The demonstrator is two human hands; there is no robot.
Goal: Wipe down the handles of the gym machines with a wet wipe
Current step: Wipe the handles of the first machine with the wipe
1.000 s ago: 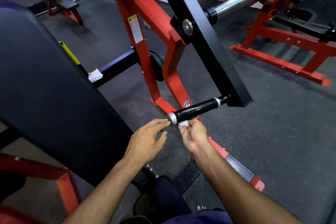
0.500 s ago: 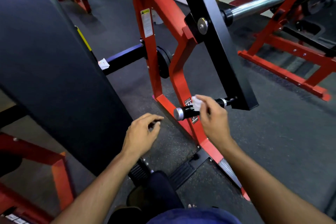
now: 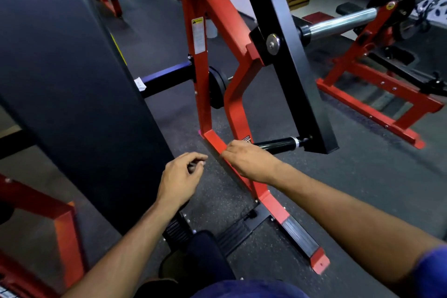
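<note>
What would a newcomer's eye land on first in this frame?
Probably the bright red steel machine frame rising through the centre. Next, the right hand closed over the near end of the glossy black cylindrical handle at its base. The left hand hovers beside it, loosely curled, holding nothing.

Both forearms are bare from wrist to past the elbow, and the left hand [image 3: 180,178] and right hand [image 3: 250,161] wear no gloves, rings or watch. A blue short sleeve [image 3: 433,271] covers the right upper arm, with blue cloth [image 3: 244,290] at the bottom edge. Dark trousers [image 3: 208,256] cover one leg.
</note>
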